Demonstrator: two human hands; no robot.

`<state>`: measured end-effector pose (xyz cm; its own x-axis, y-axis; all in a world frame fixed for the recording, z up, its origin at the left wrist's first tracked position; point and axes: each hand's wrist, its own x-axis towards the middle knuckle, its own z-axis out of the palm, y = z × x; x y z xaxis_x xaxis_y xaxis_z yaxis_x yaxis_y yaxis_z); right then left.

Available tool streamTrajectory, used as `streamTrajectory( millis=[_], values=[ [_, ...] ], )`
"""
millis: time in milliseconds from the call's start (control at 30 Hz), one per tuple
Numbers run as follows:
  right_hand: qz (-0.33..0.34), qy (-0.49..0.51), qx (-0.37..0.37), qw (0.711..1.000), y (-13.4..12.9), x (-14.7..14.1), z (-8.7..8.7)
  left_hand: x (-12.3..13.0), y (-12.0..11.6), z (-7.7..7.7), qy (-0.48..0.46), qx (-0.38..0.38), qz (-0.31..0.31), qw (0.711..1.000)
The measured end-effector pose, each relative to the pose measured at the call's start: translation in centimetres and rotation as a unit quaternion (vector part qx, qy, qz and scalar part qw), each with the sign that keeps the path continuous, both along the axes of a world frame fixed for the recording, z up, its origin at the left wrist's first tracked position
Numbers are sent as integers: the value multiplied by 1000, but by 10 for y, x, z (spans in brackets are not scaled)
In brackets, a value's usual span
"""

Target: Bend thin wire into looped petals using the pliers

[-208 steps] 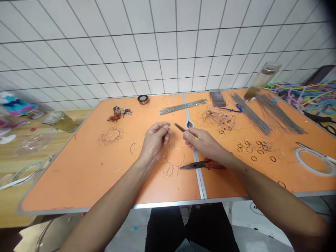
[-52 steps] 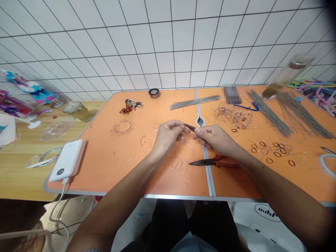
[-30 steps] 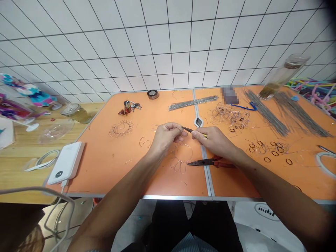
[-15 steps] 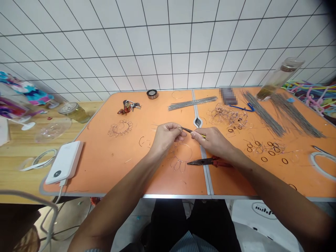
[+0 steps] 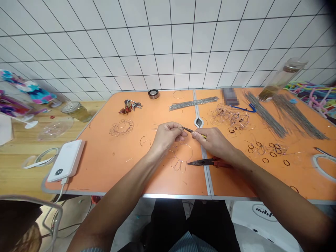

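Note:
My right hand (image 5: pixel 212 138) grips a slim dark pointed tool (image 5: pixel 188 130) with a yellow end; its exact kind is not clear. The tip meets the pinched thumb and fingers of my left hand (image 5: pixel 170 134). What those fingers hold is too small to make out. Just below my left hand is a thin wire flower shape (image 5: pixel 179 165), a ring with several petal loops, partly covered by the hand. Pliers (image 5: pixel 202 162) with red handles lie beneath my right forearm, jaws pointing left at the loops.
A finished-looking wire ring (image 5: pixel 121 127) lies left. Behind are keys (image 5: pixel 130 106), tape (image 5: pixel 153 93) and a wire bundle (image 5: pixel 194 103). Rightward are tangled wire (image 5: pixel 231 116), small dark rings (image 5: pixel 273 154), more wire bundles (image 5: pixel 265 113) and a glass bottle (image 5: pixel 280 79). A power bank (image 5: pixel 66 161) sits left.
The view has shifted slightly, so the table things appear a little further right. Both hands keep nearly the same hold and position.

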<state>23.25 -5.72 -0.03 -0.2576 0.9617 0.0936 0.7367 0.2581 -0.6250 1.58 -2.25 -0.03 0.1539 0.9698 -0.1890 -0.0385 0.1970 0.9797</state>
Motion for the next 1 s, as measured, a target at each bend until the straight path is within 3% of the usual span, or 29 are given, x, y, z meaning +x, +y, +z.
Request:
streamTrajectory(
  millis=[467, 800, 1000],
  values=[
    [-19, 23, 14, 999, 0, 2, 3, -7, 6, 6, -35, -7, -56, 998],
    [-27, 46, 20, 998, 3, 5, -5, -6, 6, 7, -33, -12, -46, 998],
    [-12, 64, -2, 998, 3, 7, 0, -3, 5, 8, -6, 81, 10, 997]
  ],
)
